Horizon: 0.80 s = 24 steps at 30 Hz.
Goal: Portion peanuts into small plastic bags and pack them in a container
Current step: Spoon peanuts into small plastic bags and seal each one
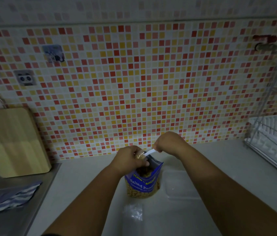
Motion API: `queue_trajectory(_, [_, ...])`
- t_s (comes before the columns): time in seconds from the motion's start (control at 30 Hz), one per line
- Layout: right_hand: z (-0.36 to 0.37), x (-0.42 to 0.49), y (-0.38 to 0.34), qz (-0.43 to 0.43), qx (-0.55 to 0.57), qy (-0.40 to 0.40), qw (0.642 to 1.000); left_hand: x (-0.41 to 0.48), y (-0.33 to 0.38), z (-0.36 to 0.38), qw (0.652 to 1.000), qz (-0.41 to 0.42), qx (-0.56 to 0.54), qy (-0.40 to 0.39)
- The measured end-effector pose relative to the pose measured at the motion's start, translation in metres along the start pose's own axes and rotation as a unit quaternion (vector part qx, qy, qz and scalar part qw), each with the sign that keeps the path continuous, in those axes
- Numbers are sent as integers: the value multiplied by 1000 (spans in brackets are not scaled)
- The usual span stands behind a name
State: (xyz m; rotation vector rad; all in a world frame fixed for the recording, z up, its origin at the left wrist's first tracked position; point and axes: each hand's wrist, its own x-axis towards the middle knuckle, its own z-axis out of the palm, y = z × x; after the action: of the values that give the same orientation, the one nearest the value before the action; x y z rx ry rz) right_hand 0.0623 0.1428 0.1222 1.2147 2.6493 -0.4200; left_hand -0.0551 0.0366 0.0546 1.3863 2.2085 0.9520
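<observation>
While the peanut bag (142, 181) stood upright on the counter (86, 184), blue, labelled "Salted Peanuts", its mouth open upward, both hands worked just above that mouth.

Left hand (131, 159): grip clenched on a small plastic bag (140, 155), clear, a few peanuts apparently inside, held at the near-left edge of the opening, fingers dipping into it.

Right hand (168, 143): grip closed on the handle of a white spoon (148, 152). Long axis of spoon sloped down and leftward from the grip toward the small bag; bowl end hidden behind bag and fingers, contents not discernible.

Governing relation: small bag lay left of and slightly below the right grip, almost touching the spoon's tip, so a transfer would likely travel leftward and down.

Container (180, 184): clear, shallow, on counter just right of the peanut bag, nearer the right hand.

Spare plastic bags (133, 212): flat, nearer the person.
</observation>
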Motion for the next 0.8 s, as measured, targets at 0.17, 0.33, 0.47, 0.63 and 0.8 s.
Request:
queue_trajectory(0.17, [-7, -23, 0, -183, -88, 226, 953, -1, -3, 3, 992, 7, -95, 80])
queue_trajectory(0.33, [-20, -32, -5, -267, -165, 428, 848, -5, -12, 3, 963, -31, -244, 112])
queue_trajectory(0.47, [-29, -39, 2, -192, -101, 425, 879, -15, -14, -4, 926, -12, -347, 150])
queue_trajectory(0.63, [14, -30, -17, -121, -155, 180, 964, -21, -20, -7, 912, 10, -377, 162])
queue_trajectory(0.8, [59, -6, -27, -94, -195, 60, 974, -22, -23, -1, 917, 6, -378, 126])
